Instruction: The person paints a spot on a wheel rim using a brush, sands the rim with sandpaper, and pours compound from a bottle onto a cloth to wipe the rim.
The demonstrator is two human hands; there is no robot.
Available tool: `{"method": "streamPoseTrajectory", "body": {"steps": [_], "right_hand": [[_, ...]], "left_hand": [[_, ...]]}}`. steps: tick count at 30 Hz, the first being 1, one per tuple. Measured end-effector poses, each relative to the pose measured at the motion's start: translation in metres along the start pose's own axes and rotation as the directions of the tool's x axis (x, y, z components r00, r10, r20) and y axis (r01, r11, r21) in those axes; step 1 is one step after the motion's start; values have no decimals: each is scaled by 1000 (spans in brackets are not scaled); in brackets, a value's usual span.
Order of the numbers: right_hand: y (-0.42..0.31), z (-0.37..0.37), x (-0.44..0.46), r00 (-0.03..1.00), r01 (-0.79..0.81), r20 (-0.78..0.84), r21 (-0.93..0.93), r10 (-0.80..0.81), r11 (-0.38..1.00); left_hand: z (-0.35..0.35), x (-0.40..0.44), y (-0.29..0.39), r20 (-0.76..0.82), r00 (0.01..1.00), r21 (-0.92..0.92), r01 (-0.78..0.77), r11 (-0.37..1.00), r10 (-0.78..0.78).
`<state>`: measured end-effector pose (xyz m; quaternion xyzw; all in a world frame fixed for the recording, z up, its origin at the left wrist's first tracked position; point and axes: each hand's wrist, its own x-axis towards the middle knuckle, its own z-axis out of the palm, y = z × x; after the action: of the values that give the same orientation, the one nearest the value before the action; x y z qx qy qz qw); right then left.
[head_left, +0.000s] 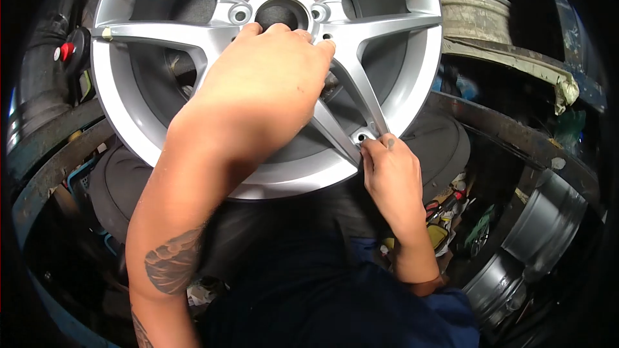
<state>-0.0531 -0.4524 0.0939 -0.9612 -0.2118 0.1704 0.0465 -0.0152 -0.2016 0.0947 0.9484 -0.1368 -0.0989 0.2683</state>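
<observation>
A silver alloy wheel rim (290, 187) lies face up in front of my body, its double spokes meeting at the hub with a round centre bore (281, 14). My left hand (264, 67) reaches across it, fingers bent over the lower edge of the hub; their tips are partly hidden. Low on the right side, my right hand (394, 167) pinches thumb and fingers together at the spoke's outer end. Beside those fingertips is a small round hole (362, 137) in the rim. Whatever sits in that pinch, if anything, is hidden. A grey smudge marks one finger.
Dark grey padding (438, 148) shows beneath the wheel. Bare metal rims (545, 219) stand at lower right, and a dusty rim (471, 6) sits on a ledge at upper right. Assorted tools (445, 206) lie right of my forearm. Metal bars (51, 161) run along the left.
</observation>
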Motion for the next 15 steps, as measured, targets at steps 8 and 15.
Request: {"method": "streamPoseTrajectory", "body": {"steps": [8,15], "right_hand": [[1,2,2,1000,15,25,-40,-14,999],[3,-38,-23,962,-20,-263,208,75,978]], "left_hand": [[-3,-4,2,1,1000,74,-27,997,27],[0,-1,0,23,993,-139,-113,984,117]]}}
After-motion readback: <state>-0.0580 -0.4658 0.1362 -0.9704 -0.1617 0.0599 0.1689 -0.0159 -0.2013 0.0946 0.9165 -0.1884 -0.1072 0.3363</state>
